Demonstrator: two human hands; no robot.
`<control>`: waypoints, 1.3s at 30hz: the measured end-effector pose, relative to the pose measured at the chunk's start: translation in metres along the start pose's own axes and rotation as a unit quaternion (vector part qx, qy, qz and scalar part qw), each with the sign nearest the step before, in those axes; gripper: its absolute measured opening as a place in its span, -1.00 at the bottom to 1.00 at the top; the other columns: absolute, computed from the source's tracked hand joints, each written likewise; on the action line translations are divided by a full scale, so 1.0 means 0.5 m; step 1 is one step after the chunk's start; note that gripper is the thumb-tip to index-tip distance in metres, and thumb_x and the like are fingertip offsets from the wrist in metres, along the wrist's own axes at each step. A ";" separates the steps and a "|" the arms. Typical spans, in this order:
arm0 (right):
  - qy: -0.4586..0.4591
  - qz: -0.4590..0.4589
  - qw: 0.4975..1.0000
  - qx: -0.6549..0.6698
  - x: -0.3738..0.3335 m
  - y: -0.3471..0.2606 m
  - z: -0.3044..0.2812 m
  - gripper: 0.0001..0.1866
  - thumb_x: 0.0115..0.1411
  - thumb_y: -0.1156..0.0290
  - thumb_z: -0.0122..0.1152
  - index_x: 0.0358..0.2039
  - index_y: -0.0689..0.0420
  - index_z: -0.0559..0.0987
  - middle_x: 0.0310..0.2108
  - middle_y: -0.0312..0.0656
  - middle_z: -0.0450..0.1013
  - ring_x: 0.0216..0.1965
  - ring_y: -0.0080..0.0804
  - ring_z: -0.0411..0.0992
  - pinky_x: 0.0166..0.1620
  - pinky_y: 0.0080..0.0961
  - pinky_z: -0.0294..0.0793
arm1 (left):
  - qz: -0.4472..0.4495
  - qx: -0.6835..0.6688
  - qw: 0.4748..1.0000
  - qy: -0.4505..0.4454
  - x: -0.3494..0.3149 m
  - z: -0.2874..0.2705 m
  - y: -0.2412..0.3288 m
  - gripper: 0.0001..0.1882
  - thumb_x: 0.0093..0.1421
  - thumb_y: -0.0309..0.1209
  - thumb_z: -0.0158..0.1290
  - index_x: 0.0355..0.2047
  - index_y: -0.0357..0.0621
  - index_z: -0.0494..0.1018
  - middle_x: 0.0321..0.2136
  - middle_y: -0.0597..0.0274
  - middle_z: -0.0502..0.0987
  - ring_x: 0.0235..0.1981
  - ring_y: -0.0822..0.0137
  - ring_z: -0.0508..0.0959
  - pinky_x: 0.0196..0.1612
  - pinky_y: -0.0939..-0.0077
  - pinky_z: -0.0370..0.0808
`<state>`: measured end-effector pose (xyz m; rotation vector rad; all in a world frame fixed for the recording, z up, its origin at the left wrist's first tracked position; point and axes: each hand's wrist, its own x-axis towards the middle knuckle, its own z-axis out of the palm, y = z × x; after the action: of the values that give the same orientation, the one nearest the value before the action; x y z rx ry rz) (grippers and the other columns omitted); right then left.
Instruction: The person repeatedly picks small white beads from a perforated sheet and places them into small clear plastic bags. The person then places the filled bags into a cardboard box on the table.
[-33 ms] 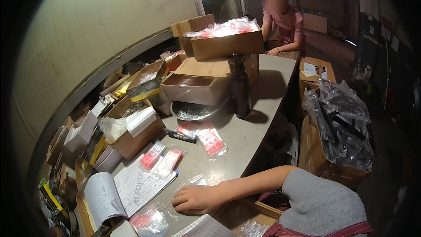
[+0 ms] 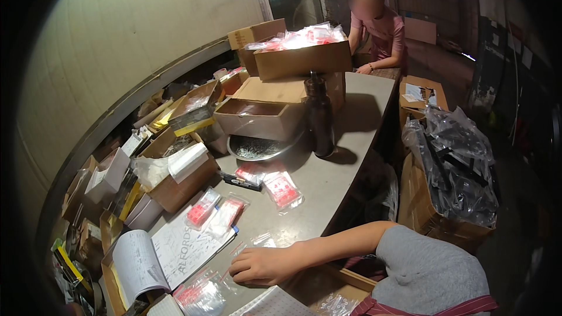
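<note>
My right hand (image 2: 263, 265) lies palm down near the table's front edge, fingers loosely bent and resting on the surface. Nothing shows gripped in it, though its underside is hidden. A clear plastic bag (image 2: 261, 241) lies just beyond the knuckles. Close to the fingertips are clear zip bags with red print (image 2: 202, 297) and a sheet with dotted rows (image 2: 272, 303). A clipboard with paper (image 2: 190, 251) lies left of the hand, two red-and-white packets (image 2: 227, 217) on its far end. My left hand is outside the picture.
Beyond the hand stand a dark bottle (image 2: 319, 120), a metal bowl (image 2: 257, 149) and stacked cardboard boxes (image 2: 304, 63). Small boxes (image 2: 175, 184) crowd the left side. Right of the table, a carton (image 2: 418, 199) holds plastic-wrapped black parts. Another person (image 2: 383, 35) sits at the far end.
</note>
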<state>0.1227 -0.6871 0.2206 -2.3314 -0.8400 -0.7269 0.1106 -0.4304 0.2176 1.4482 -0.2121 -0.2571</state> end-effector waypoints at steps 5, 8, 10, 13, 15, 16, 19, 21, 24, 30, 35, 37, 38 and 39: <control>-0.004 0.004 1.000 0.003 0.001 -0.002 -0.002 -0.79 0.24 0.42 0.24 -0.13 0.20 0.54 -0.03 -0.05 0.47 0.10 -0.05 0.42 0.14 -0.12 0.39 | 0.007 0.007 1.000 0.018 0.000 -0.001 -0.008 -0.66 0.29 -0.62 0.18 -0.54 -0.08 0.28 -0.63 0.44 0.32 -0.62 0.59 0.23 -0.59 0.59 0.13; -0.003 0.005 1.000 0.002 0.000 -0.002 -0.002 -0.79 0.24 0.42 0.24 -0.13 0.20 0.54 -0.02 -0.06 0.47 0.10 -0.05 0.42 0.15 -0.12 0.38 | 0.011 -0.027 1.000 0.009 -0.003 0.004 -0.004 -0.66 0.29 -0.61 0.18 -0.54 -0.08 0.28 -0.62 0.43 0.32 -0.61 0.60 0.23 -0.57 0.60 0.13; -0.004 0.007 1.000 0.003 0.000 -0.003 -0.003 -0.78 0.25 0.42 0.24 -0.12 0.20 0.54 -0.02 -0.06 0.47 0.10 -0.06 0.42 0.15 -0.12 0.38 | 0.005 -0.020 1.000 0.010 -0.002 0.003 -0.003 -0.66 0.29 -0.62 0.18 -0.54 -0.09 0.29 -0.61 0.42 0.33 -0.60 0.59 0.24 -0.57 0.60 0.13; -0.004 0.008 1.000 0.002 0.000 -0.003 -0.004 -0.78 0.25 0.43 0.24 -0.12 0.20 0.54 -0.02 -0.06 0.47 0.10 -0.06 0.41 0.16 -0.13 0.38 | -0.001 -0.015 1.000 0.014 -0.003 0.013 0.011 -0.67 0.29 -0.63 0.18 -0.53 -0.09 0.29 -0.61 0.42 0.33 -0.60 0.60 0.23 -0.56 0.61 0.14; -0.003 0.007 1.000 0.002 0.001 -0.004 -0.005 -0.78 0.25 0.43 0.24 -0.12 0.20 0.54 -0.02 -0.06 0.47 0.10 -0.06 0.42 0.17 -0.13 0.38 | 0.005 -0.016 1.000 0.010 -0.002 0.008 0.005 -0.70 0.30 -0.63 0.17 -0.51 -0.10 0.32 -0.61 0.42 0.33 -0.60 0.60 0.24 -0.56 0.61 0.14; -0.002 0.007 1.000 0.003 0.001 -0.005 -0.005 -0.78 0.25 0.43 0.24 -0.12 0.20 0.54 -0.02 -0.06 0.48 0.10 -0.06 0.42 0.17 -0.13 0.38 | 0.013 -0.017 1.000 0.004 0.003 -0.009 -0.018 -0.72 0.30 -0.63 0.16 -0.50 -0.11 0.34 -0.61 0.43 0.34 -0.60 0.60 0.24 -0.56 0.62 0.14; -0.003 0.009 1.000 0.009 0.003 -0.007 -0.006 -0.79 0.25 0.43 0.24 -0.13 0.21 0.55 -0.02 -0.06 0.48 0.10 -0.06 0.42 0.17 -0.12 0.38 | 0.020 -0.023 1.000 0.000 0.003 -0.012 -0.025 -0.76 0.32 -0.61 0.15 -0.47 -0.13 0.38 -0.61 0.43 0.35 -0.61 0.62 0.24 -0.58 0.62 0.13; -0.003 0.011 1.000 0.009 0.002 -0.006 -0.005 -0.79 0.25 0.43 0.24 -0.13 0.21 0.55 -0.02 -0.05 0.48 0.10 -0.06 0.42 0.17 -0.12 0.38 | 0.003 -0.022 1.000 -0.002 0.003 -0.005 -0.013 -0.77 0.33 -0.60 0.15 -0.47 -0.14 0.39 -0.61 0.44 0.36 -0.62 0.62 0.23 -0.59 0.63 0.11; 0.000 0.010 1.000 0.010 0.001 -0.005 -0.005 -0.79 0.25 0.43 0.24 -0.13 0.21 0.55 -0.03 -0.05 0.48 0.10 -0.05 0.42 0.17 -0.12 0.37 | -0.028 -0.013 1.000 -0.002 0.000 0.000 0.004 -0.76 0.34 -0.59 0.14 -0.47 -0.13 0.38 -0.61 0.45 0.36 -0.63 0.62 0.23 -0.60 0.63 0.10; -0.003 0.010 1.000 0.014 0.002 -0.007 -0.007 -0.79 0.26 0.42 0.23 -0.12 0.21 0.55 -0.02 -0.04 0.48 0.10 -0.05 0.42 0.18 -0.11 0.37 | -0.019 -0.001 1.000 -0.008 0.007 -0.019 -0.019 -0.73 0.34 -0.57 0.16 -0.49 -0.12 0.36 -0.64 0.45 0.34 -0.64 0.62 0.23 -0.61 0.63 0.10; -0.007 0.012 1.000 0.015 0.002 -0.005 -0.007 -0.78 0.26 0.42 0.23 -0.11 0.21 0.55 -0.02 -0.04 0.47 0.12 -0.05 0.41 0.20 -0.10 0.36 | -0.006 -0.014 1.000 0.011 0.002 -0.012 -0.020 -0.76 0.32 -0.60 0.16 -0.47 -0.15 0.39 -0.62 0.42 0.36 -0.63 0.61 0.25 -0.59 0.61 0.13; -0.009 0.011 1.000 0.014 0.002 -0.006 -0.008 -0.77 0.26 0.42 0.23 -0.10 0.21 0.55 -0.01 -0.04 0.47 0.12 -0.05 0.41 0.20 -0.10 0.36 | -0.006 -0.011 1.000 0.012 0.000 -0.003 -0.009 -0.80 0.32 -0.60 0.17 -0.45 -0.18 0.42 -0.60 0.40 0.39 -0.61 0.60 0.27 -0.58 0.62 0.15; -0.007 0.010 1.000 0.013 0.002 -0.005 -0.007 -0.77 0.26 0.42 0.23 -0.10 0.21 0.55 -0.01 -0.04 0.47 0.12 -0.05 0.41 0.20 -0.11 0.36 | -0.006 -0.009 1.000 0.012 -0.001 0.001 -0.004 -0.82 0.31 -0.61 0.17 -0.43 -0.19 0.43 -0.59 0.40 0.40 -0.60 0.60 0.28 -0.57 0.63 0.16; -0.006 0.009 1.000 0.012 0.001 -0.003 -0.005 -0.77 0.27 0.42 0.23 -0.10 0.21 0.55 -0.01 -0.04 0.47 0.12 -0.05 0.41 0.20 -0.11 0.36 | -0.008 -0.016 1.000 0.012 -0.002 0.004 0.001 -0.83 0.31 -0.61 0.17 -0.42 -0.20 0.44 -0.58 0.40 0.41 -0.60 0.60 0.28 -0.56 0.63 0.16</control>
<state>0.1212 -0.6875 0.2231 -2.3204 -0.8275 -0.6927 0.1090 -0.4321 0.2182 1.4217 -0.1756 -0.2541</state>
